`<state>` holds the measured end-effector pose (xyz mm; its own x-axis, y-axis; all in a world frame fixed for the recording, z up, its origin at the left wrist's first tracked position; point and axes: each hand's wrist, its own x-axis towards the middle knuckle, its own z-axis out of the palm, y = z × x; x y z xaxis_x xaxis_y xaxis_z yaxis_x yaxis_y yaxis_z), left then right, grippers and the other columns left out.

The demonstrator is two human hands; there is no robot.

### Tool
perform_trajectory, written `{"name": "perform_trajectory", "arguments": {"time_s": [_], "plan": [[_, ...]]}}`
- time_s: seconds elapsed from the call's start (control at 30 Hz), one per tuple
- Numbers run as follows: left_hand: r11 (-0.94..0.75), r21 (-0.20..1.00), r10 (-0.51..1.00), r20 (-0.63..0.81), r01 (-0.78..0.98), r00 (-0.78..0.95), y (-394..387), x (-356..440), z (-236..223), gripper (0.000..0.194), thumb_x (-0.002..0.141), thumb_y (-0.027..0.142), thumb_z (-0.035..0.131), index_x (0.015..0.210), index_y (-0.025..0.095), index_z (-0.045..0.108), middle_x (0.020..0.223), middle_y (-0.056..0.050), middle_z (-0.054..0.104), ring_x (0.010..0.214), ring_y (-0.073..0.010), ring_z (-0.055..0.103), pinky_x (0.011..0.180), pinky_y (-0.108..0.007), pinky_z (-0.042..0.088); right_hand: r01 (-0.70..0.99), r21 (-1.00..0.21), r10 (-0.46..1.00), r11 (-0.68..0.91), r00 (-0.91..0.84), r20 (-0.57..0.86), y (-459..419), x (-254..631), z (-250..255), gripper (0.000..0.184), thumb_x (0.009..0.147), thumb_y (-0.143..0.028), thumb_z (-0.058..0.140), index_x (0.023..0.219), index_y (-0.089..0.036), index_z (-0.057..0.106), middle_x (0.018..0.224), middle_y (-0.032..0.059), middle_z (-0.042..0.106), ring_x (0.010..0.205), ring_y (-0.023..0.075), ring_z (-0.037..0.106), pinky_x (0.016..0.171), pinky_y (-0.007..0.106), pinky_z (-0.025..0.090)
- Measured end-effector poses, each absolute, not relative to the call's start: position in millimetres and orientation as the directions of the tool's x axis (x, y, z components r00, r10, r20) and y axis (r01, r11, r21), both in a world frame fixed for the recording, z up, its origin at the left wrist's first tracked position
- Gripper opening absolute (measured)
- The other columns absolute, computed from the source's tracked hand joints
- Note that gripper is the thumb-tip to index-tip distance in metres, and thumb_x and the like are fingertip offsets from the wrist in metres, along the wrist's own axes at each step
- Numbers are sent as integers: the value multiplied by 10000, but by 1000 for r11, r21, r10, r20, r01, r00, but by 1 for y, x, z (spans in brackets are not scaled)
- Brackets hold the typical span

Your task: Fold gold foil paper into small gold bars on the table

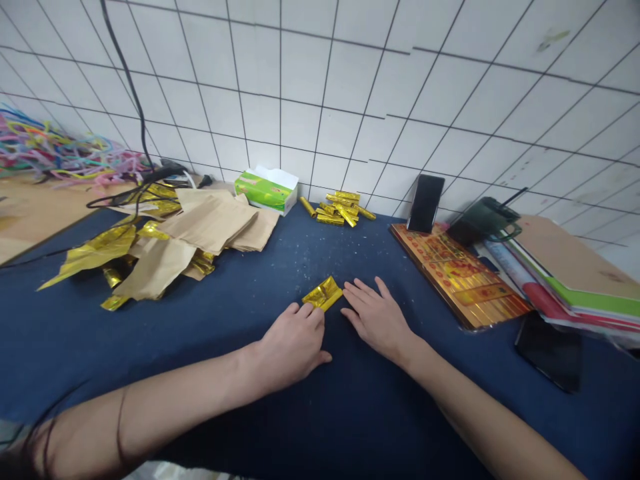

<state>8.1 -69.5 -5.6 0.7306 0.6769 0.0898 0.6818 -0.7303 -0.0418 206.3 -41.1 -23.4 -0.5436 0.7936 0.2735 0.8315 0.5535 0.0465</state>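
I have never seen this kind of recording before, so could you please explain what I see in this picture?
There is no machine here: you see a person's two bare hands. The single picture comes from a camera worn on the person's head, looking forward and down.

On the blue surface, brown paper sheets and gold foil sheets lie at the left. Near the tiled wall are a green tissue box and small gold rolls. At the right stands a propped-up phone.

The left hand touches a gold foil piece; whether it pinches or presses it, I cannot tell. The right hand is open beside it.
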Motion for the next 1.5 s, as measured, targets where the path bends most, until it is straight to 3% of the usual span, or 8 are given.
{"name": "perform_trajectory", "arguments": {"time_s": [0.13,0.23,0.37,0.67,0.93,1.27,1.5], "plan": [[-717,-40,692,83,696,718,-71,9,-5,436,801,500,479,958,105,580,909,-105,562,849,-229,504,712,-343,385,790,-5,741,613,-572,352,-52,199,-22,341,876,-228,394,1174,-145,538,1187,113,574,1142,228,488,1005,508,287],[-708,-25,701,94,705,707,-72,10,-6,435,793,489,494,993,111,570,988,-117,556,903,-244,491,751,-359,386,720,-47,693,693,-646,319,-57,193,-22,354,870,-222,401,1192,-136,520,1216,115,551,1163,213,467,1021,484,282],[-696,31,717,95,718,691,-71,11,-8,460,773,484,525,1049,117,546,1055,-109,548,935,-249,475,775,-367,392,761,-44,745,648,-619,249,-52,193,-24,373,873,-272,416,1201,-117,505,1249,117,523,1192,223,434,1024,493,269],[-727,101,687,90,679,721,-71,9,-7,555,786,492,503,1191,115,459,1257,-111,465,1029,-259,434,844,-374,375,820,13,806,573,-566,176,-39,201,-23,459,881,-453,349,1256,-204,439,1317,65,461,1234,263,368,1000,577,218],[-718,90,696,70,691,714,-65,10,-7,504,769,518,520,1086,127,521,1055,-84,550,923,-237,470,784,-359,406,821,13,814,571,-567,126,-40,201,-23,442,880,-418,372,1271,-217,420,1340,50,434,1256,261,329,1000,585,197],[-735,60,678,94,676,729,-65,10,-9,513,754,528,536,1070,123,532,1062,-86,546,950,-247,465,801,-378,391,764,-21,754,645,-631,181,-67,187,-18,363,874,-267,402,1213,-174,491,1269,65,514,1218,232,386,1025,534,194],[-748,67,664,97,661,741,-64,9,-4,391,796,471,501,1007,146,557,1012,-73,558,939,-240,475,785,-362,373,852,30,837,522,-519,173,-52,192,-19,441,885,-424,357,1242,-188,461,1304,30,480,1235,297,337,988,586,196]]}}
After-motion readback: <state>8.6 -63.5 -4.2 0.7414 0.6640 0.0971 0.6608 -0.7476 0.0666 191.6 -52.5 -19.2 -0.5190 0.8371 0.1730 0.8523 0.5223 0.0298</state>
